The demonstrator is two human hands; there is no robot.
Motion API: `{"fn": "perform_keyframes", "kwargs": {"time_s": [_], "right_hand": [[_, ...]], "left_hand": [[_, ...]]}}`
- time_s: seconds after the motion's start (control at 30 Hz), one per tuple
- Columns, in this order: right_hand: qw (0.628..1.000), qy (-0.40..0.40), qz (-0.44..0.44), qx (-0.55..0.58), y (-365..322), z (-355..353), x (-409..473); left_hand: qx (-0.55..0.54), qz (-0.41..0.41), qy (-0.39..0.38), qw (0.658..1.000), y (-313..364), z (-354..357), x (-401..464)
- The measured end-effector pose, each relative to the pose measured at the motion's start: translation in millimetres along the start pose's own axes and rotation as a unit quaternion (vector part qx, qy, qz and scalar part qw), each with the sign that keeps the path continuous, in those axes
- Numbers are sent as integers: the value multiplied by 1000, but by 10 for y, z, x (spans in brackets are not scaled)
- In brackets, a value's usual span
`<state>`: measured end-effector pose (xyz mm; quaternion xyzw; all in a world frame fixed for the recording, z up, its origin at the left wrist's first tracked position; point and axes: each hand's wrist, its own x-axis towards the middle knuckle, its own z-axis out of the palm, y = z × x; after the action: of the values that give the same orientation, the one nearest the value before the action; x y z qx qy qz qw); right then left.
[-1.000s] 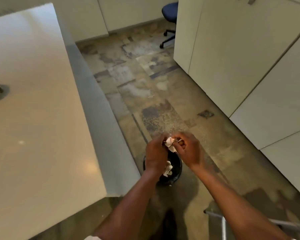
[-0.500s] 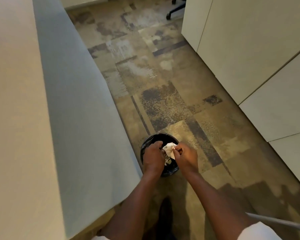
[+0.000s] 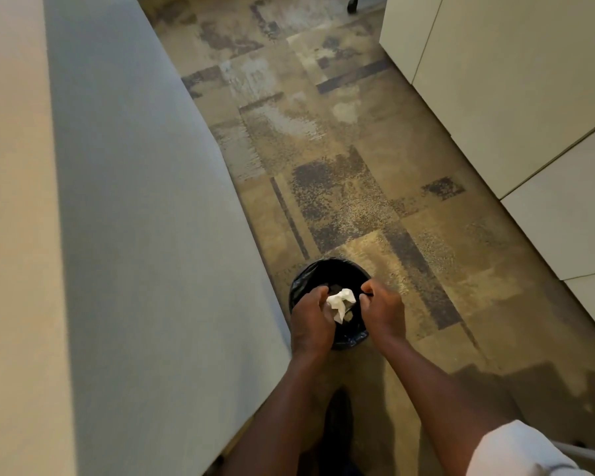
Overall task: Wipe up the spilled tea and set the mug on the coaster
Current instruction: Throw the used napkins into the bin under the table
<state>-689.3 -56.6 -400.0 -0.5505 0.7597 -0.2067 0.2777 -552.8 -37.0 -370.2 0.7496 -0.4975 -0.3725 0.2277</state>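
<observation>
A crumpled white tissue (image 3: 340,301) hangs over the open mouth of a small black bin (image 3: 327,269) lined with a black bag, which stands on the floor. My left hand (image 3: 311,321) holds the tissue at its fingertips above the bin. My right hand (image 3: 383,309) is just right of the tissue, a small gap away, with its fingers curled in and nothing visible in them. Another scrap of white paper lies inside the bin under the tissue. Neither the mug, the coaster nor the spilled tea is in view.
The white table (image 3: 18,235) with its thick side panel (image 3: 145,218) fills the left, close to the bin. White cabinet fronts (image 3: 516,97) line the right. Patterned carpet (image 3: 340,166) runs between them. My dark shoe (image 3: 337,424) is below the bin.
My view has tilted down and closer to the bin. Both hands pinched the tissue together before; now my right hand has come off it and only my left hand keeps it.
</observation>
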Motion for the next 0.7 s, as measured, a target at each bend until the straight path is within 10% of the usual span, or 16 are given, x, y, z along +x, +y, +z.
{"fn": "perform_keyframes", "kwargs": {"time_s": [0.7], "right_hand": [[1000,3,-27,-1,-648,-601,-74]], "left_hand": [[15,41,15,999,611,-552,-306]]}}
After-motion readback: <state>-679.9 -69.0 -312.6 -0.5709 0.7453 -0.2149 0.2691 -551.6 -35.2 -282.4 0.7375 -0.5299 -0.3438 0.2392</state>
